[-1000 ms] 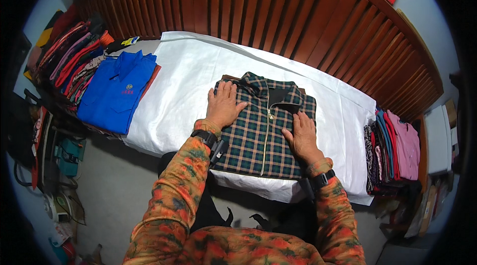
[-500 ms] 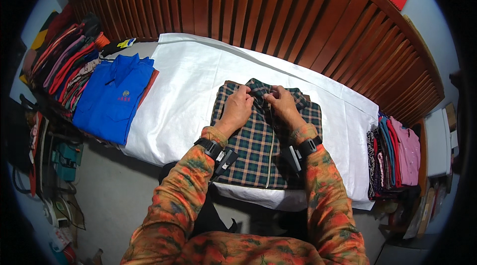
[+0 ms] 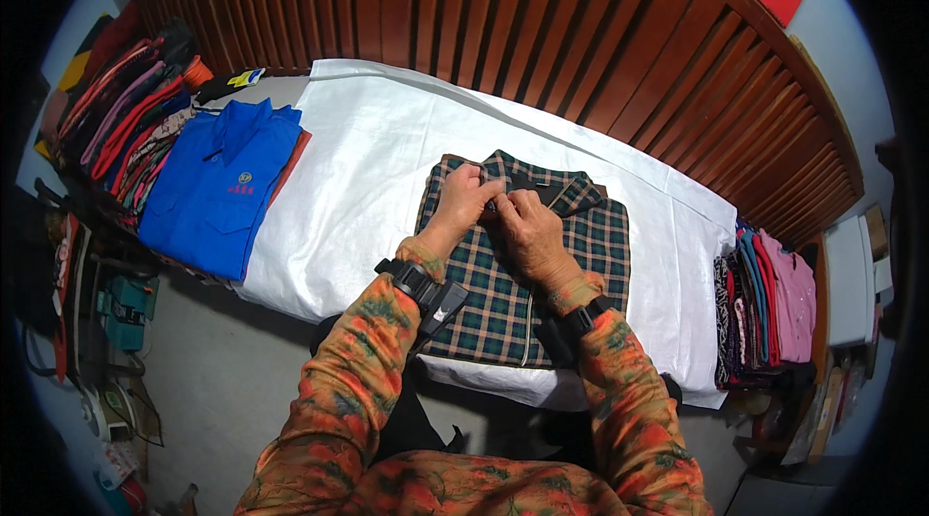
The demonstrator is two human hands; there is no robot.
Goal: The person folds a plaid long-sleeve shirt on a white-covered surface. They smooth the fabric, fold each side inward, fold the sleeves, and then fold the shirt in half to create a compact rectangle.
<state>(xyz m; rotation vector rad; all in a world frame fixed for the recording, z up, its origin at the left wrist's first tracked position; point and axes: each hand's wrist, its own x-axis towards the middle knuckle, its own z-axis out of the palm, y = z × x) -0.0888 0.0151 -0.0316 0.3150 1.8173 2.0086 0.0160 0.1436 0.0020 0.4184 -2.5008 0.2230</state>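
Observation:
A green, navy and tan plaid jacket (image 3: 484,313) lies folded on a white sheet (image 3: 358,148), its collar at the far end and a pale zip line running down the front. My left hand (image 3: 461,204) is closed at the left side of the collar, its fingers pinching the edge. Right beside it, my right hand (image 3: 534,233) pinches at the same spot near the collar's front opening. The fingertips of both hands nearly meet and hide the bit of cloth between them. The right part of the collar stands open, showing a dark inside.
At the left, a folded blue shirt (image 3: 218,197) lies beside a stack of folded clothes (image 3: 121,134). More folded clothes with a pink garment (image 3: 789,293) stand at the right end. A slatted wooden headboard (image 3: 484,13) rises behind. A teal box (image 3: 128,313) sits low at left.
My right hand has moved left from the right side of the collar to meet my left hand. The right collar flap now lies uncovered and spread. My left hand has hardly moved.

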